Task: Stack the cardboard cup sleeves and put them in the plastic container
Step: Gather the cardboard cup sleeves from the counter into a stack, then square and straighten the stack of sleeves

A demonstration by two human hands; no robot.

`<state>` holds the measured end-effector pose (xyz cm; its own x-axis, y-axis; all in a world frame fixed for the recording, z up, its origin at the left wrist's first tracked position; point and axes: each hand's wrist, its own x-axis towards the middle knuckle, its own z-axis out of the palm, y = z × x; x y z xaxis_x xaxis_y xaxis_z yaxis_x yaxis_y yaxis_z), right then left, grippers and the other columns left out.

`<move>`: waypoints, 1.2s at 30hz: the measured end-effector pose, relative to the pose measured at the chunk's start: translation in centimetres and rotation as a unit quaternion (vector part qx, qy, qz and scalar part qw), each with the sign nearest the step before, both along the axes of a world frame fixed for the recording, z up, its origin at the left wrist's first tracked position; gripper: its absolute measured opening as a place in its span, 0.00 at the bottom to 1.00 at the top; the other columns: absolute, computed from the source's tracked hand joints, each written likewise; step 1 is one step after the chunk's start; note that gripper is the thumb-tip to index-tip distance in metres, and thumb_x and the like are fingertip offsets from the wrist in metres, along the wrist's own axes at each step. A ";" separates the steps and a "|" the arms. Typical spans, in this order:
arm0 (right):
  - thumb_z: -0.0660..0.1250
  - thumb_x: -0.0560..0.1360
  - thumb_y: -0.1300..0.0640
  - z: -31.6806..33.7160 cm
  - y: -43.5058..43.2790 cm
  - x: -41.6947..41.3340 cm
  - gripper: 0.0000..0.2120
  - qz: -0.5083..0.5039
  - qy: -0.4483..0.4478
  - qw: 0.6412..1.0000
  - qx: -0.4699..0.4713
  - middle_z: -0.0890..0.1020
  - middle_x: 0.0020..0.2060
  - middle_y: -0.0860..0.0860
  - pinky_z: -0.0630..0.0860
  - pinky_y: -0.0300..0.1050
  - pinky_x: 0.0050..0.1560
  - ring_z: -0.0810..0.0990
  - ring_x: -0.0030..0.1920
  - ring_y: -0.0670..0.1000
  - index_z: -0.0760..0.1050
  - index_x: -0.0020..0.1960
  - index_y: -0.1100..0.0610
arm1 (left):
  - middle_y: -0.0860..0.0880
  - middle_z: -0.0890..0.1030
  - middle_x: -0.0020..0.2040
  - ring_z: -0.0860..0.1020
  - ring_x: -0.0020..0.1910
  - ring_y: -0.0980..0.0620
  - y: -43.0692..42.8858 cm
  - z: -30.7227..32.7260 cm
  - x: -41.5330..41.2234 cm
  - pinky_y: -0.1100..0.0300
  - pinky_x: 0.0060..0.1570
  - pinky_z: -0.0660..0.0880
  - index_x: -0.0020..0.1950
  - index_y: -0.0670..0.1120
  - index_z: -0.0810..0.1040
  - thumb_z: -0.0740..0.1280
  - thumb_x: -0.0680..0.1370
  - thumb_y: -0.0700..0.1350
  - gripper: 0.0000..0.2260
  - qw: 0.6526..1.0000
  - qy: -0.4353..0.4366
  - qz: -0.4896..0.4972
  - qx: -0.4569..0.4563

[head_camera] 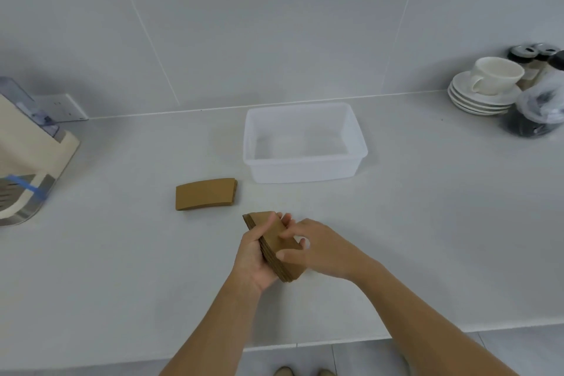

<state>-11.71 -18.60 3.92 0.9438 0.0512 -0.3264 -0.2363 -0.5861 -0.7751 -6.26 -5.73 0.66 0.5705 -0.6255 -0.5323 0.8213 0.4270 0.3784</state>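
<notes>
White surface (122,268) backed by a pale tiled wall, seen from above; positions are given relative to the plastic container (305,143). Nearest the viewer, in front of the container, the left hand (254,256) is closed around a held stack of cardboard sleeves (279,243), gripping its left edge from beneath so that the stack stands tilted above the surface. The right hand (317,249) rests on the stack's upper face, thumb at the near end and fingers curled over the far side. A second stack of sleeves (206,194) lies flat on the surface just in front of and to the left of the container, apart from it. The container stands upright and holds nothing. Far to its left is a cream appliance (27,162); far to its right, a cup on stacked saucers (485,88).
</notes>
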 end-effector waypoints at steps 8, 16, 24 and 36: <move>0.70 0.70 0.51 3.8 -2.4 2.8 0.10 -0.018 -0.112 0.993 0.027 0.80 0.45 0.39 0.70 0.32 0.46 0.76 0.49 0.36 0.77 0.51 0.45 | 0.45 0.83 0.45 0.81 0.44 0.48 2.1 1.4 1.1 0.50 0.45 0.78 0.51 0.43 0.81 0.74 0.63 0.40 0.17 0.987 -0.117 -0.104 0.019; 0.71 0.69 0.57 5.2 -1.6 4.3 0.15 0.080 -0.077 0.993 0.041 0.80 0.50 0.40 0.72 0.31 0.47 0.76 0.51 0.35 0.76 0.54 0.45 | 0.45 0.81 0.47 0.79 0.46 0.47 2.9 2.5 0.9 0.50 0.45 0.77 0.55 0.42 0.77 0.76 0.61 0.40 0.23 0.947 -0.209 -0.244 -0.011; 0.71 0.69 0.63 4.5 -0.9 4.2 0.07 0.088 -0.027 0.991 0.095 0.80 0.37 0.47 0.74 0.31 0.35 0.77 0.32 0.37 0.77 0.42 0.52 | 0.45 0.82 0.50 0.79 0.44 0.48 3.4 2.1 0.9 0.51 0.44 0.78 0.57 0.44 0.78 0.78 0.61 0.46 0.26 0.939 -0.214 -0.271 -0.002; 0.71 0.68 0.68 5.9 -1.1 5.7 0.09 -0.062 -0.143 0.967 0.200 0.79 0.35 0.48 0.74 0.30 0.39 0.77 0.33 0.39 0.77 0.39 0.54 | 0.54 0.84 0.50 0.81 0.50 0.53 6.8 6.1 4.7 0.64 0.44 0.77 0.54 0.56 0.79 0.73 0.62 0.53 0.21 0.882 -0.402 -0.154 0.193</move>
